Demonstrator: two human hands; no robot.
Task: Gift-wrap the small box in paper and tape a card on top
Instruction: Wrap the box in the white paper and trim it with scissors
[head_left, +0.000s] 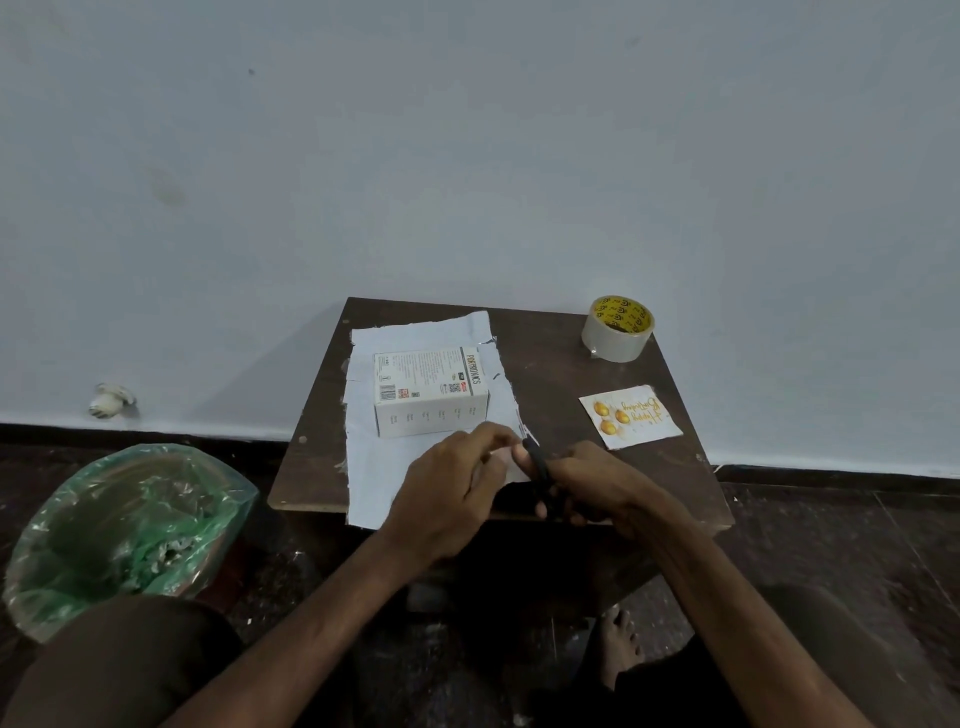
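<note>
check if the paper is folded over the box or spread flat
Spread flat: the wrapping paper lies open under the box, whose printed faces are bare.

Scissors (537, 462): handles buried in right grip (587, 483), only dark blades show; open or closed unclear. Left grip (457, 483) pinches paper (374, 467), covers its near-rt corner. Box (431, 395): small print illegible. Bin (130, 519): lower part behind knee (119, 654). Pale lump (110, 400) at wall (467, 156) base: blurred, unidentified. Counter (561, 395): front edge partly behind both grips.

Single head-worn wide view, close, forward-down over table (561, 374) toward wall (467, 130).
</note>
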